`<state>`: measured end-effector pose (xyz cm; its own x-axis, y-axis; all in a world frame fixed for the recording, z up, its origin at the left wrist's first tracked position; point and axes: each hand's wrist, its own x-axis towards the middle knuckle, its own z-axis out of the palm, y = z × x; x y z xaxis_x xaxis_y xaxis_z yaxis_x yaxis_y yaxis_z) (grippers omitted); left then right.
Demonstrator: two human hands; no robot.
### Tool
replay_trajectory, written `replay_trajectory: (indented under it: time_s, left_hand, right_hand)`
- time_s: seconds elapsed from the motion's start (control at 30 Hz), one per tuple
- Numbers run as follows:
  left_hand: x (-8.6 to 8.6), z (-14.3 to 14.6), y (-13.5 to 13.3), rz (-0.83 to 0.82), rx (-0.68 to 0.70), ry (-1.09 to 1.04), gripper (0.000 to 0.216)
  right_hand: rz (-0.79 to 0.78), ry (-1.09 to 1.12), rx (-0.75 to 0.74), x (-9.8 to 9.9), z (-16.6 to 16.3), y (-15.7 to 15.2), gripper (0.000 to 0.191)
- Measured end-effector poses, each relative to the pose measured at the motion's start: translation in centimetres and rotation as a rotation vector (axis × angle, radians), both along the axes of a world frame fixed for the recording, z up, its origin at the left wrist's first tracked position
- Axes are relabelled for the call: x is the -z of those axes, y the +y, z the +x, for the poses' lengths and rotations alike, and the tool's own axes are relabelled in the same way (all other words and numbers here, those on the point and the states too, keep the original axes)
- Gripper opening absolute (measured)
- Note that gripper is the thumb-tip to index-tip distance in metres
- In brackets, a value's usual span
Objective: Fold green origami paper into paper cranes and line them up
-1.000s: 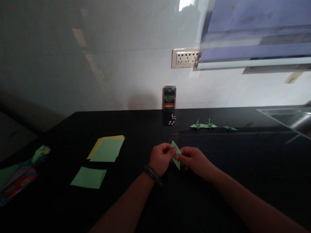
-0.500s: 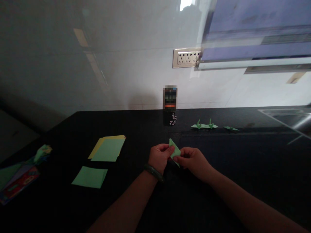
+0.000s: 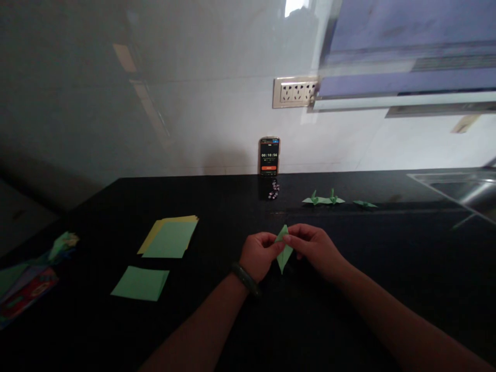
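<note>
Both my hands hold one small folded green paper piece just above the black counter, near its middle. My left hand, with a dark bangle on the wrist, pinches the piece's left edge. My right hand pinches its upper right part with fingertips pressed together. The piece is a narrow diamond shape with its point hanging down.
A single green sheet and a stack of green and yellow sheets lie to the left. Three folded green cranes sit at the back right, a phone leans on the wall, and a colourful packet lies far left. A sink is at the right.
The folded piece has turned from a leftward tilt to nearly upright, and my right hand has moved up to its top edge.
</note>
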<state>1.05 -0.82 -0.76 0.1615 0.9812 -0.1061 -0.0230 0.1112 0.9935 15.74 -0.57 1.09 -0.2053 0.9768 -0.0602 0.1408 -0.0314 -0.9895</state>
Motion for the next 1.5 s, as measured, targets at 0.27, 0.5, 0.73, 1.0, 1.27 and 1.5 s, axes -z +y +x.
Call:
replay_trajectory:
  time_s: [0.27, 0.5, 0.73, 1.0, 1.27, 1.5]
  left_hand:
    - [-0.55, 0.04, -0.38, 0.109, 0.094, 0.194, 0.015]
    - [-0.18, 0.07, -0.27, 0.119, 0.086, 0.197, 0.016]
    - [-0.15, 0.12, -0.22, 0.117, 0.088, 0.198, 0.016]
    - [-0.11, 0.08, -0.25, 0.133, 0.094, 0.212, 0.016]
    - [-0.50, 0.07, -0.39, 0.116, 0.088, 0.228, 0.017]
    - [-0.48, 0.07, -0.39, 0.118, 0.088, 0.218, 0.018]
  right_hand:
    - [0.001, -0.013, 0.023, -0.06, -0.25, -0.20, 0.027]
    - [-0.001, -0.039, 0.037, -0.06, -0.15, -0.12, 0.028]
    - [-0.006, -0.031, 0.026, 0.12, -0.11, -0.09, 0.026]
    - [0.007, -0.046, 0.026, 0.27, -0.06, 0.01, 0.028]
    - [-0.018, -0.009, 0.029, 0.26, -0.14, 0.00, 0.023]
    - [-0.014, 0.007, 0.042, 0.22, -0.17, -0.12, 0.024]
